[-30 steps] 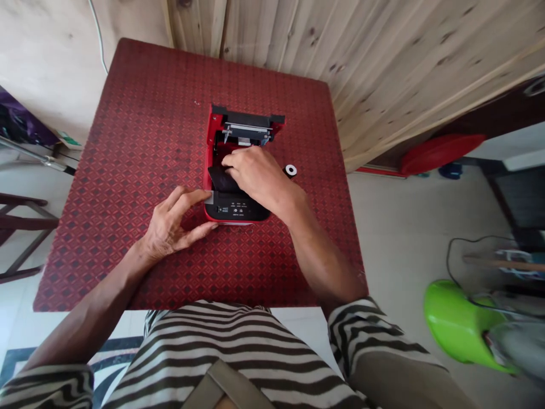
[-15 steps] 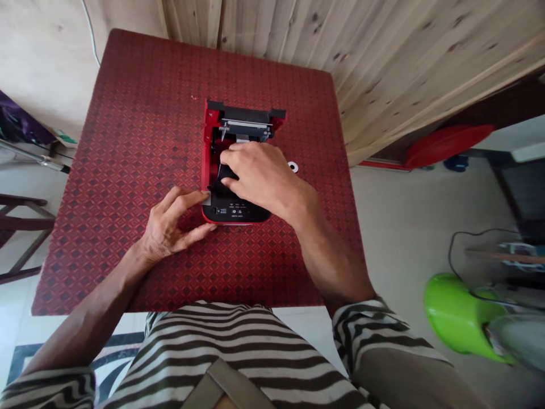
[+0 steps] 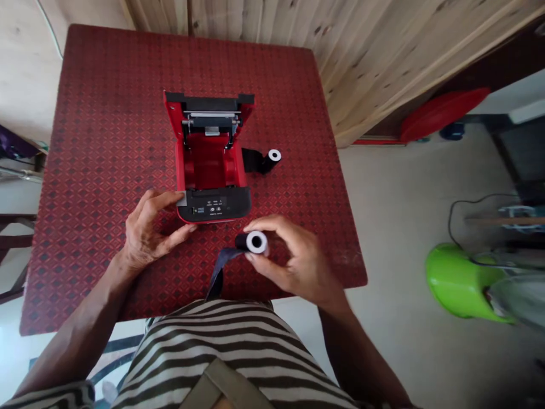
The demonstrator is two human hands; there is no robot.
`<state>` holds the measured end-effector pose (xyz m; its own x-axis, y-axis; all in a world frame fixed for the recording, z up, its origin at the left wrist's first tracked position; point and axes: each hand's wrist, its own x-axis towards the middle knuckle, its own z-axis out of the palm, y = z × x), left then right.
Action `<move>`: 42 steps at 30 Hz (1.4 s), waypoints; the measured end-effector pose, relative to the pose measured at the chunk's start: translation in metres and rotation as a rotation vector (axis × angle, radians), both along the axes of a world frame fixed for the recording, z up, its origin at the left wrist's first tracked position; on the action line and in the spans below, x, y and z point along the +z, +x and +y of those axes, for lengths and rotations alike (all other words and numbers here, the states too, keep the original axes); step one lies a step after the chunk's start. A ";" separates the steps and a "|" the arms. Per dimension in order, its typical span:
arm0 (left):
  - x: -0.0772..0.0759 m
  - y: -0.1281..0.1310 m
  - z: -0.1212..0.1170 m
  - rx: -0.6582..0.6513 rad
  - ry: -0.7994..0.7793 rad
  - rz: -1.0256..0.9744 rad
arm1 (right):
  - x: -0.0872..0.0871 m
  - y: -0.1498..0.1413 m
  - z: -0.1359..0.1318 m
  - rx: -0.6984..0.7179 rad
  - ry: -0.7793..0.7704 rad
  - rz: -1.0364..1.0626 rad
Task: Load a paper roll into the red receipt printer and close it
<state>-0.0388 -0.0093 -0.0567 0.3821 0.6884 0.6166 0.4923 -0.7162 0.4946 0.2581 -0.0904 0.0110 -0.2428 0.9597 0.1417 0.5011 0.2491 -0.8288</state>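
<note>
A red and black label printer (image 3: 217, 205) stands on the table with its lid raised and its red inner bay showing nothing in it. At its front left corner, my left hand (image 3: 149, 230) has its fingers on the top edge and its thumb lower down, steadying it. In front of the printer, my right hand (image 3: 298, 258) pinches a black roll with a white-edged core (image 3: 256, 242) between thumb and fingers. A loose black strip (image 3: 219, 271) trails from that roll toward the table's near edge.
A second black roll (image 3: 273, 157), partly unwound, lies right of the printer. The table (image 3: 106, 113) has a red patterned cover. Beyond it is a wooden plank wall (image 3: 272, 28). A bright green bin-like container (image 3: 455, 284) stands on the floor to the right.
My right hand has come out of the printer bay toward me and to the right, bringing the black roll with it. My left hand stays at the printer's corner.
</note>
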 end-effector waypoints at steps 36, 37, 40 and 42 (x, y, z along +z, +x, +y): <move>0.004 -0.001 0.000 0.022 0.030 0.019 | -0.011 0.049 0.090 -0.107 -0.002 0.406; 0.005 -0.002 -0.001 0.043 0.032 0.016 | 0.001 0.043 0.085 -0.056 -0.043 0.407; 0.010 -0.001 -0.006 0.110 0.027 -0.059 | 0.023 0.020 0.078 0.059 -0.156 0.405; 0.018 0.002 -0.012 0.111 0.010 -0.134 | 0.027 0.003 0.078 0.117 -0.195 0.439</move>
